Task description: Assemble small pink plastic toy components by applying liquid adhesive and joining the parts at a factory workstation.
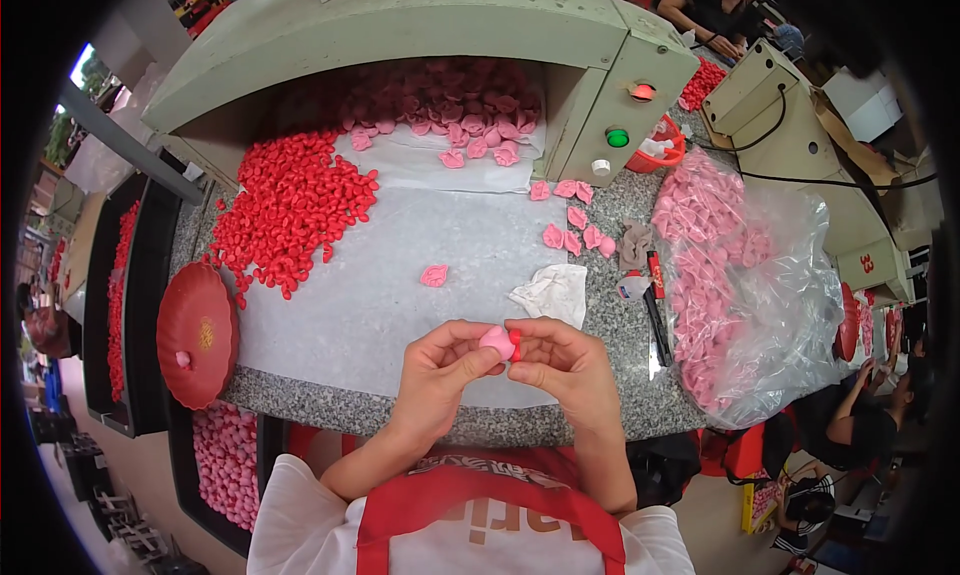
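Close in front of me, my left hand (445,365) pinches a small rounded pink plastic piece (494,341) between thumb and fingertips. My right hand (563,360) is closed on a small red plastic piece (515,345), which touches the right side of the pink one. Fingers hide part of both. Beyond my hands, a single pink hollow piece (433,275) lies on the white paper sheet (330,320). A crumpled white cloth (553,293) rests to its right. A heap of red pieces (290,200) covers the sheet's far left.
A green metal housing (400,30) stands at the back, pink pieces (450,105) inside its opening. At right lies a clear bag of pink pieces (700,285), beside a black pen (657,325). A red scalloped bowl (198,335) sits left, above a crate of pink pieces (225,460). People work at right.
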{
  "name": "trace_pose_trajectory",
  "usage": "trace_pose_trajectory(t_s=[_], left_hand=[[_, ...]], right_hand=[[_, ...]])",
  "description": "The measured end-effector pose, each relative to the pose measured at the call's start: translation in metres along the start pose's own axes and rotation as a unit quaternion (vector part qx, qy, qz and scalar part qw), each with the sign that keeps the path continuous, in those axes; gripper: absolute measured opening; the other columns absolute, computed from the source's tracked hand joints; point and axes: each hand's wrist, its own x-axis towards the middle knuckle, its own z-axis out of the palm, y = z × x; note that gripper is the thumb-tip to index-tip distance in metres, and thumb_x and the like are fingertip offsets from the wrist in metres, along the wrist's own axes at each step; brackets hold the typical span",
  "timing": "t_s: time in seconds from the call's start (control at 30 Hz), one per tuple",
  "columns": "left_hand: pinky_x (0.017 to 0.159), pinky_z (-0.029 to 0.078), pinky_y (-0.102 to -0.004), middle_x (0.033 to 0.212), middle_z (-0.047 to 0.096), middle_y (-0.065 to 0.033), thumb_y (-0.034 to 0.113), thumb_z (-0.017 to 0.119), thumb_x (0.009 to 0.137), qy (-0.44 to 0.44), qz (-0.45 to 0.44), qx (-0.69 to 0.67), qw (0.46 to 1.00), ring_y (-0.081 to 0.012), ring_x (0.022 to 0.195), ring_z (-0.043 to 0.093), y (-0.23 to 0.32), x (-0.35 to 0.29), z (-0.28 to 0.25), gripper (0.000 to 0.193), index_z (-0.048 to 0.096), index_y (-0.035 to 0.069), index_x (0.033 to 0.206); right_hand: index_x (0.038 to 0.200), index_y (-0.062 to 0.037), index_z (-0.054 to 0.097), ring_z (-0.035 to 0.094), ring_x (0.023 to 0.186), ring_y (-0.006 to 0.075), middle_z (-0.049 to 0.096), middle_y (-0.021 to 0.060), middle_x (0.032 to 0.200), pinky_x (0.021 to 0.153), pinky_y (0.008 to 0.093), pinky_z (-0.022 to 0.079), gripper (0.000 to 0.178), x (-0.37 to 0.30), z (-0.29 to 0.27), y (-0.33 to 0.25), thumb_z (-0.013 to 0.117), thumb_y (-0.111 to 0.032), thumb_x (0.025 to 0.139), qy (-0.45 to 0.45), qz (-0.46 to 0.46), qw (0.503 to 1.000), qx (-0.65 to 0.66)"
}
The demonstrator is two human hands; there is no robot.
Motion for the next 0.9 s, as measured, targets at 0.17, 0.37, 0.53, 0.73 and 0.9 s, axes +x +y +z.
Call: trace_pose_trajectory(t_s=[0.17, 0.37, 0.53, 0.73, 0.9], left_hand=[[0.072, 0.048, -0.0276, 0.090, 0.057, -0.0081, 0.000, 0.055, 0.079, -0.018, 0.036, 0.031, 0.999, -0.0136, 0.084, 0.056, 0.002, 0.001, 0.002, 0.014, 0.055, -0.001, 0.092], [0.073, 0.046, -0.0246, 0.092, 0.059, -0.0075, 0.000, 0.056, 0.079, -0.046, 0.073, 0.020, 0.996, -0.0123, 0.085, 0.056, -0.004, 0.001, -0.002, 0.013, 0.056, 0.000, 0.092], [0.076, 0.048, -0.0267, 0.094, 0.059, -0.0087, 0.005, 0.053, 0.082, -0.035, -0.076, -0.128, 0.988, -0.0143, 0.086, 0.057, 0.005, 0.006, -0.005, 0.013, 0.055, 0.001, 0.094], [0.078, 0.048, -0.0284, 0.094, 0.059, -0.0089, 0.005, 0.053, 0.083, -0.021, -0.110, -0.170, 0.979, -0.0155, 0.086, 0.058, 0.005, 0.003, -0.001, 0.016, 0.054, 0.001, 0.098], [0.076, 0.048, -0.0273, 0.095, 0.059, -0.0088, 0.004, 0.054, 0.082, -0.015, -0.070, -0.092, 0.993, -0.0150, 0.084, 0.058, 0.007, 0.000, 0.004, 0.020, 0.054, 0.000, 0.102]], right_hand=[[0.105, 0.0041, 0.053, 0.058, 0.082, 0.0136, 0.060, 0.0089, 0.090, 0.073, 0.0242, 0.048, 0.037, 0.001, 0.001, 0.001, 0.063, 0.006, 0.069, -0.001, -0.013, 1.000, -0.018], [0.100, 0.0045, 0.055, 0.059, 0.079, 0.0137, 0.060, 0.0087, 0.088, 0.072, 0.0245, 0.049, 0.033, 0.003, 0.004, 0.004, 0.064, 0.007, 0.069, 0.021, -0.034, 0.997, -0.066], [0.099, 0.0054, 0.055, 0.059, 0.080, 0.0140, 0.060, 0.0092, 0.087, 0.073, 0.0246, 0.049, 0.032, 0.003, 0.006, -0.004, 0.063, 0.008, 0.069, 0.015, -0.026, 0.998, -0.059], [0.099, 0.0061, 0.055, 0.059, 0.080, 0.0141, 0.059, 0.0088, 0.087, 0.073, 0.0244, 0.048, 0.031, 0.000, -0.001, -0.004, 0.062, 0.009, 0.069, 0.027, -0.045, 0.997, -0.058], [0.095, 0.0062, 0.056, 0.059, 0.080, 0.0144, 0.059, 0.0097, 0.088, 0.072, 0.0242, 0.048, 0.026, -0.001, -0.002, -0.003, 0.061, 0.010, 0.069, 0.037, -0.050, 0.994, -0.091]])
